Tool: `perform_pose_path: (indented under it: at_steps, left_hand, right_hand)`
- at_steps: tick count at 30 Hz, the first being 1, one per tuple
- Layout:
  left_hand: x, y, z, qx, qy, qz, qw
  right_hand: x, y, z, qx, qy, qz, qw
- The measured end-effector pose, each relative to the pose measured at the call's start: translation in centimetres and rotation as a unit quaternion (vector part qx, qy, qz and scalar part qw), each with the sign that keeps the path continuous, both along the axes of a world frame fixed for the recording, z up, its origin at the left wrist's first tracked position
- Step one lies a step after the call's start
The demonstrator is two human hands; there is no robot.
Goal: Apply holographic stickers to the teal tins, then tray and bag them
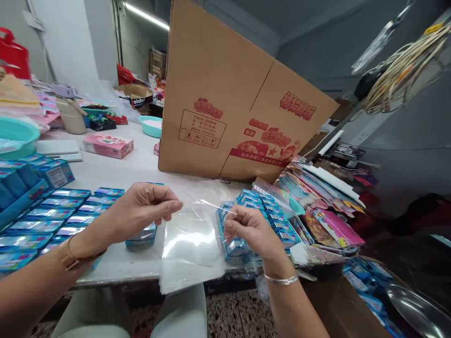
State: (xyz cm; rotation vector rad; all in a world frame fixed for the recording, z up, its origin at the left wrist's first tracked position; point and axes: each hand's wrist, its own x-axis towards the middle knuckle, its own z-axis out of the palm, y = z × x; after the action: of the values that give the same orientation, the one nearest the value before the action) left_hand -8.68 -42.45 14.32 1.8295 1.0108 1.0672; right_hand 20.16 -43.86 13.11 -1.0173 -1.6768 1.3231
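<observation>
My left hand [148, 206] is closed in a pinch at one edge of a thin clear plastic bag [199, 204]. On the bag's other side, my right hand [248, 227] pinches with thumb and fingers, so the film spans the gap between them. Beneath it lies a stack of clear plastic bags [192, 253], overhanging the table's front edge. A small blue box [141, 236] rests under my left wrist. Rows of shiny blue boxes [49, 213] lie left of my left arm, and more blue boxes [278, 216] sit just beyond my right hand.
A large cardboard carton [211, 70] stands tilted at the table's back. A pink box [108, 144] and a teal bowl [151, 126] are on the white table [141, 159]. Printed packaging [327, 225] is piled at the right. Below it, a metal bowl [419, 305] sits over blue packs.
</observation>
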Motion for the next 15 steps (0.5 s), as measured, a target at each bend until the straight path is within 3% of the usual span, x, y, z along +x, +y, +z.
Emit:
perform_pose_path:
  at_steps: [6, 10, 15]
  left_hand:
    - [-0.3, -1.1, 0.6, 0.028, -0.008, 0.061, 0.998]
    - [-0.5, -1.5, 1.3, 0.12, 0.02, 0.094, 0.988]
    - [-1.2, -2.0, 1.8, 0.23, 0.026, 0.144, 0.962]
  right_hand:
    - [-0.6, -1.1, 1.0, 0.049, -0.015, -0.004, 0.999]
    - [-1.0, -0.9, 1.1, 0.053, -0.005, 0.0, 0.999]
    - [-1.8, 0.0, 0.9, 0.0, 0.032, 0.019, 0.999]
